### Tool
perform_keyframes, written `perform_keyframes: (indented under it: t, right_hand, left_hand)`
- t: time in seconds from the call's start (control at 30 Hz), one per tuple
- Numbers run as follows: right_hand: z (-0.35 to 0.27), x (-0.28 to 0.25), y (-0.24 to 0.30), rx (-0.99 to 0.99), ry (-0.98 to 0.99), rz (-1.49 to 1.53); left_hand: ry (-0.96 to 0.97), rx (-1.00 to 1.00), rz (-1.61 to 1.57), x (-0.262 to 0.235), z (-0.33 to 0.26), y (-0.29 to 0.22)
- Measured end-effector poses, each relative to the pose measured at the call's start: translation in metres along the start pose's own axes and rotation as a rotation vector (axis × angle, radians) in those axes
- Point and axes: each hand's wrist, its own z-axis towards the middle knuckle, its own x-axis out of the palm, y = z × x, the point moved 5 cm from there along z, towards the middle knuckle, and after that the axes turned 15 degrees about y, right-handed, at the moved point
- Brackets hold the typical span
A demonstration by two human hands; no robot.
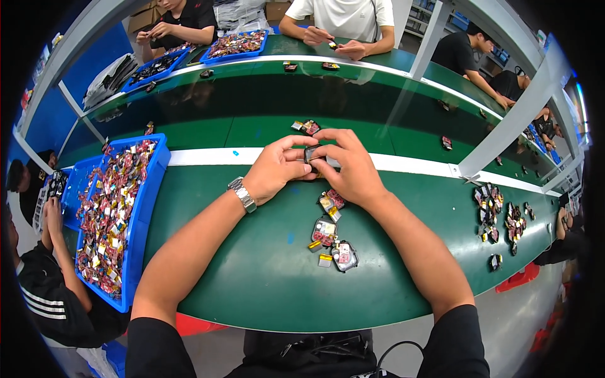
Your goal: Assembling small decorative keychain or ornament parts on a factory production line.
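1. The left hand (274, 169) and the right hand (350, 165) meet over the green work table (265, 277), near its far edge beside the white strip (208, 156) that runs along it.
2. Both hands are closed on one small dark part (311, 154), pinched between the fingertips of each; its detail is too small to tell.
3. The left wrist wears a metal watch (242, 193).
4. Just on the near side of the hands, toward the table's middle, lies a short row of small flat parts (329, 234): dark rounded casings with red and gold inside, touching or just beside one another.
5. Beyond the white strip, on the green belt (252, 107), a small red and silver piece (307, 127) lies just past the fingertips.
6. At the table's left edge stands a long blue bin (140, 214), heaped with small red, gold and silver pieces.
7. Near the right edge lies a loose cluster of dark parts (499, 217), well apart from the hands.
8. At the far side of the belt, two blue trays (236, 45) of similar pieces sit before other people; one person's hands (334, 43) work there.
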Motion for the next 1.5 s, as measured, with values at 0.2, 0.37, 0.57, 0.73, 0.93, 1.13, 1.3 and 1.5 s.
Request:
perform_keyframes:
  t: [0.2,0.37,0.57,0.73,0.93,1.13,1.3,1.5]
  right_hand:
    - [-0.001,-0.004,0.001,-0.012,0.028,0.059]
    - [-0.003,-0.003,0.001,-0.039,0.064,0.114]
    - [-0.004,-0.001,0.005,0.005,-0.04,0.069]
    - [-0.005,-0.001,0.007,0.009,-0.058,0.066]
    - [-0.007,0.001,0.006,0.042,-0.09,0.086]
    - [-0.006,-0.001,0.007,0.074,-0.087,0.142]
    - [-0.007,0.005,-0.005,0.105,-0.08,0.248]
    - [-0.006,0.005,0.001,0.123,-0.059,0.251]
  left_hand:
    - [-0.034,-0.025,0.031,0.004,-0.001,-0.003]
    - [-0.032,-0.033,0.043,0.001,-0.001,0.0]
    - [-0.021,-0.001,0.009,0.0,0.0,0.002]
    - [-0.003,0.005,-0.024,-0.001,0.0,0.001]
    - [-0.008,0.01,-0.054,-0.002,0.0,0.005]
    - [0.022,0.043,-0.043,-0.001,0.0,0.001]
    - [-0.018,0.014,-0.021,0.0,-0.001,0.001]
    - [-0.026,0.055,-0.026,-0.001,-0.001,0.002]
